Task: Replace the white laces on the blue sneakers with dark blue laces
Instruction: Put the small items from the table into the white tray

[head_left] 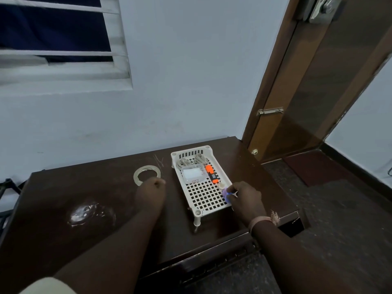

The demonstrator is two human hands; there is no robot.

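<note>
Dark glossy wooden table [63,209], scratched, with a shiny smear near left. White plastic lattice tray [203,196] on short legs stands at centre-right; it holds a pale coiled cord or lace [191,161] at the far end, a clear boxy case [194,175] and an orange marker [212,174]. Right hand [246,200] pinches a small purple rounded object [226,194] at the tray's right edge. Left hand [151,188] is curled, empty as far as visible, touching a translucent tape ring [147,174]. Sneakers not in view.
</note>
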